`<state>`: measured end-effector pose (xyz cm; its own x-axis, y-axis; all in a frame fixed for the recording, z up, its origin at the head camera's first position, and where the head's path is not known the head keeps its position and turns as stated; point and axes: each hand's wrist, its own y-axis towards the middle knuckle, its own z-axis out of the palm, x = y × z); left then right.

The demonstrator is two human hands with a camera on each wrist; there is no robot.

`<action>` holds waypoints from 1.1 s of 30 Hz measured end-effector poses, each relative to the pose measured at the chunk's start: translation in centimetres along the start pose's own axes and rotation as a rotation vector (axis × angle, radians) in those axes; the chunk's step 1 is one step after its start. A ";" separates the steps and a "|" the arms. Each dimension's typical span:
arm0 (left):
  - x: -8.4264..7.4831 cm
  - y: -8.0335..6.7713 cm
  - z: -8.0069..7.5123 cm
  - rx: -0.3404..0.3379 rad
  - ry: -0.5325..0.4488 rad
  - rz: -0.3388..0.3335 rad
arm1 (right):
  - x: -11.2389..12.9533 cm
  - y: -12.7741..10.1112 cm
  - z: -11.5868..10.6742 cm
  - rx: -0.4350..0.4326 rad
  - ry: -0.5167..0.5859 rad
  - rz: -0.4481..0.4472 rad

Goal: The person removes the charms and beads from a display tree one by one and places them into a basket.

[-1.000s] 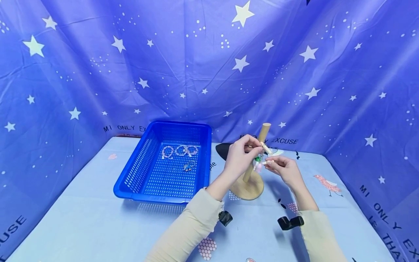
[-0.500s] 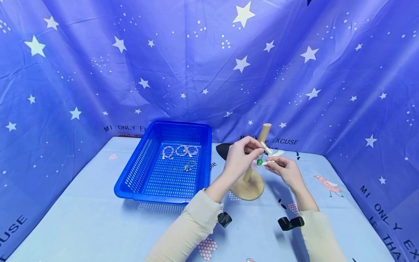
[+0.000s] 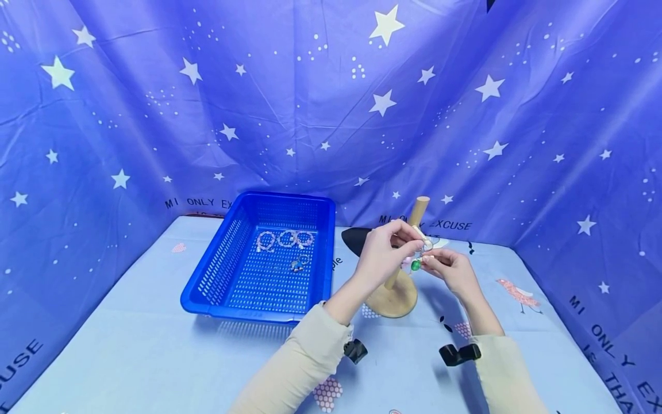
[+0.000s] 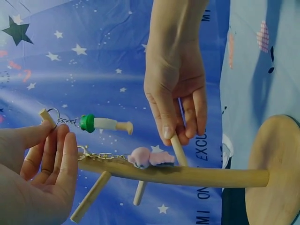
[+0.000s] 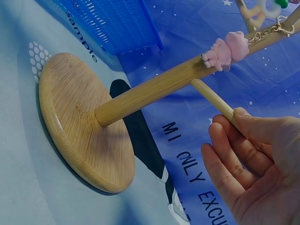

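Note:
A wooden peg stand (image 3: 395,298) rises on a round base (image 5: 84,126) right of the basket. My left hand (image 3: 385,253) pinches the key ring of a green-capped charm keychain (image 4: 104,124) at the tip of one peg (image 4: 46,116). A pink charm (image 4: 149,158) hangs on a chain against the pole (image 4: 206,176). My right hand (image 3: 447,268) grips another peg (image 5: 213,101) of the stand between thumb and fingers. The pink charm (image 5: 227,47) also shows in the right wrist view, beside the pole (image 5: 154,91).
A blue plastic basket (image 3: 217,270) sits to the left on the light blue tablecloth, with bead bracelets (image 3: 284,238) and a small trinket (image 3: 297,264) inside. A black object (image 3: 355,238) lies behind the stand. Star-patterned blue cloth walls surround the table.
My hands have drawn closer together at the stand. The green charm has dropped lower, beside the pink one, and its ring now sits at the peg tip.

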<state>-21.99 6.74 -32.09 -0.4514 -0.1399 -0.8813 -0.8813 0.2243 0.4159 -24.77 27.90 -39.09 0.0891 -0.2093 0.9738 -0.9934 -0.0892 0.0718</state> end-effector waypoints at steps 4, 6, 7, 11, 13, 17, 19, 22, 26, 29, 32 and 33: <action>-0.2 -0.1 -0.1 0.009 0.005 0.000 | -0.1 0.0 0.1 -0.003 0.014 -0.011; -0.3 -0.1 -0.1 0.013 0.014 0.000 | -0.1 0.0 0.1 -0.001 0.028 -0.017; -0.4 -0.2 -0.1 0.017 0.016 0.000 | -0.1 0.0 0.1 0.001 0.034 -0.020; -0.7 -0.3 -0.2 0.032 0.018 0.000 | -0.2 0.0 0.1 0.003 0.036 -0.024; -0.8 -0.3 -0.3 0.039 0.017 0.004 | -0.2 -0.1 0.1 0.001 0.024 -0.025; -0.9 -0.4 -0.4 0.041 0.015 0.020 | -0.1 -0.1 0.1 -0.002 0.012 -0.025; -0.9 -0.4 -0.5 0.038 0.016 0.027 | -0.1 -0.1 0.1 0.000 0.016 -0.026; -0.9 -0.5 -0.6 0.035 0.023 0.031 | -0.1 -0.2 0.1 0.001 0.021 -0.026; -0.9 -0.5 -0.9 0.031 0.017 0.027 | -0.1 -0.1 0.1 0.006 0.020 -0.028; -0.9 -0.4 -1.2 0.030 0.013 0.031 | -0.1 -0.1 0.1 0.006 0.014 -0.032; -0.9 -0.4 -1.6 0.029 0.020 0.040 | -0.1 -0.1 0.1 0.002 0.019 -0.032; -0.9 -0.4 -1.8 0.029 0.019 0.041 | -0.1 -0.1 0.1 0.001 0.020 -0.031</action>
<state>-21.48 5.08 -31.05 -0.4898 -0.1483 -0.8591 -0.8578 0.2583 0.4444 -24.72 27.86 -39.21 0.1185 -0.1870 0.9752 -0.9901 -0.0962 0.1019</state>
